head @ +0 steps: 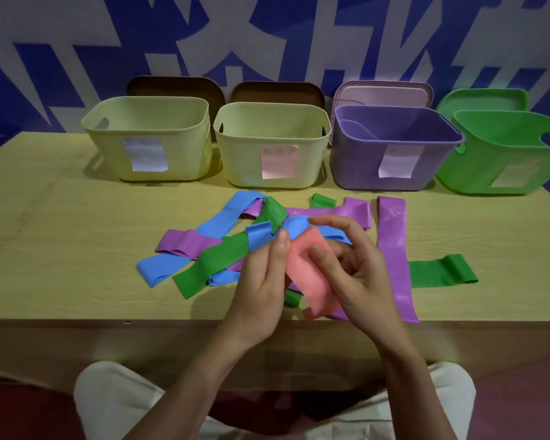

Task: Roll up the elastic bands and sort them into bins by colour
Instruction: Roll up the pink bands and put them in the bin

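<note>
A pink elastic band (305, 274) is held just above the table's near edge between both hands. My left hand (261, 281) pinches its left side with thumb and fingers. My right hand (346, 265) curls around its right side, the thumb pressing on the band's face. Under and around them lies a heap of flat bands: blue (216, 223), green (213, 262) and purple (392, 249). Four bins stand in a row behind: two pale yellow (146, 122) (270, 122), one purple (394, 144), one green (502, 147).
Each bin bears a paper label on its front. Lids lean behind the bins: two brown (175, 87), one pink (385, 93), one green (483, 100). Another green band (442, 271) lies to the right. The wooden table (61, 233) has bare surface at left.
</note>
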Motion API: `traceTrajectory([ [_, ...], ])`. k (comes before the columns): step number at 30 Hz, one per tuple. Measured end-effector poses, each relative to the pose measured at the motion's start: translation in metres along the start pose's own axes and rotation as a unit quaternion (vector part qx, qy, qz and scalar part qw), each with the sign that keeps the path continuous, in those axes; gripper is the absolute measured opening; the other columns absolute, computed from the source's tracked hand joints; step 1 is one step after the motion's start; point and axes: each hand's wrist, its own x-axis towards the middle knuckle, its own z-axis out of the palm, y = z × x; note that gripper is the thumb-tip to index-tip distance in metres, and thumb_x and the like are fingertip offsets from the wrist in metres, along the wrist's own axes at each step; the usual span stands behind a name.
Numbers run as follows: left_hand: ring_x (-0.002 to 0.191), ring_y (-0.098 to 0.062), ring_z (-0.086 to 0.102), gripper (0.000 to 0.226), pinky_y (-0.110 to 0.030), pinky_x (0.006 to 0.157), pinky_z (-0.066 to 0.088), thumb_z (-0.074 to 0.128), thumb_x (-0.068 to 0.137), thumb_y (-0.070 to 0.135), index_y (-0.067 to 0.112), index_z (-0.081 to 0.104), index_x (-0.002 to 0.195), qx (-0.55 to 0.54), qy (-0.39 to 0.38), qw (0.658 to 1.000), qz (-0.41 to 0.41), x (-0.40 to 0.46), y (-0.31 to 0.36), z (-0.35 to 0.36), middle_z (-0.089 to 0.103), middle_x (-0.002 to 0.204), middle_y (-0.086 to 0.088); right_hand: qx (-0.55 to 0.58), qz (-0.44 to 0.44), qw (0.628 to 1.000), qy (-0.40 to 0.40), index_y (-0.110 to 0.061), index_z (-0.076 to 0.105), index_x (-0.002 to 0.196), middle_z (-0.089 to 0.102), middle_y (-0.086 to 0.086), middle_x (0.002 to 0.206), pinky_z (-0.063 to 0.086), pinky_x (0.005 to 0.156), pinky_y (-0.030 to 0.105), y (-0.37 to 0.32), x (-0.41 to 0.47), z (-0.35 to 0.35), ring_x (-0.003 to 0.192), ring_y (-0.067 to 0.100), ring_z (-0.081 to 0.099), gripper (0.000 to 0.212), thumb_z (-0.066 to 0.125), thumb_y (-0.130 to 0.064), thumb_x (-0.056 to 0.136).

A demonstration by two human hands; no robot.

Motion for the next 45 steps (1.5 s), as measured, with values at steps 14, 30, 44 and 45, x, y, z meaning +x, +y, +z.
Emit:
traceTrajectory([
  [14,0.056,-0.022,0.038,0.064,-0.037,0.055,0.034,0.034,0.094,0.053,-0.006,0.045,0.07,0.021,-0.02,0.999,-0.019,0.001,-0.001,0.007,0.039,0.059,-0.018,-0.053,-0.03,0.996,0.064,-0.019,0.061,0.083,0.066,-0.01,0.074,0.043,0.056,0.013,0.002,-0.003,-0.003,0.065,0.001,0.06,0.005,0.065,-0.017,0.086],
  [30,0.034,-0.001,0.029,0.047,-0.014,0.038,0.025,0.036,0.098,0.033,0.018,0.034,0.053,-0.063,0.069,0.992,-0.09,0.004,0.009,0.014,0.032,0.037,0.009,-0.035,-0.023,0.998,0.054,-0.019,0.063,0.112,0.066,-0.004,0.068,0.042,0.053,0.019,0.002,-0.003,0.006,0.058,0.01,0.059,0.02,0.059,-0.02,0.092],
  [44,0.047,-0.007,0.035,0.041,-0.032,0.049,0.029,0.028,0.097,0.042,0.024,0.035,0.06,0.18,-0.006,0.98,0.085,0.003,-0.008,0.004,0.036,0.05,0.009,-0.042,-0.034,0.993,0.103,-0.02,0.059,0.086,0.059,-0.016,0.064,0.035,0.051,0.008,0.008,-0.007,0.008,0.053,-0.001,0.051,0.005,0.058,-0.022,0.091],
  [45,0.046,-0.009,0.033,0.043,-0.036,0.047,0.028,0.028,0.098,0.04,0.021,0.034,0.06,0.184,0.006,0.979,0.091,0.004,-0.009,0.005,0.034,0.05,0.009,-0.042,-0.029,0.994,0.097,-0.017,0.058,0.086,0.058,-0.017,0.062,0.033,0.05,0.006,0.008,-0.007,0.009,0.051,-0.002,0.049,0.008,0.056,-0.023,0.092],
])
